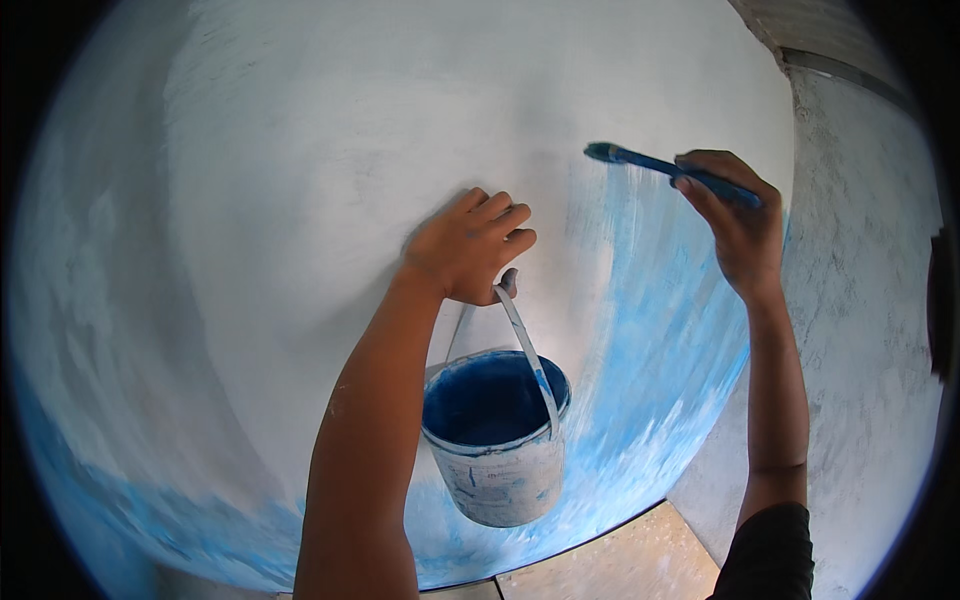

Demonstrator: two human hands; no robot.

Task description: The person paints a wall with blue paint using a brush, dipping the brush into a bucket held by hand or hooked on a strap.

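My left hand (472,248) is raised at the white wall, its fingers curved toward the surface. The pale strap handle (527,345) of a bucket hangs from its thumb. Below it hangs the white, paint-smeared bucket (500,487), with dark blue paint (490,400) coating its inside; how deep the paint lies I cannot tell. In my right hand (748,215) a blue-handled paintbrush (650,163) is gripped between thumb and fingers. Its dark, wet-looking bristles point left, near the top of a light blue painted patch (640,250). Whether they touch the wall is unclear.
The broad wall (300,150) is whitish above, with blue strokes along its bottom and right. A grey side wall (850,300) meets it at the right corner. Beige floor tiles (610,560) show below the bucket. A dark object (940,305) sits at the far right rim.
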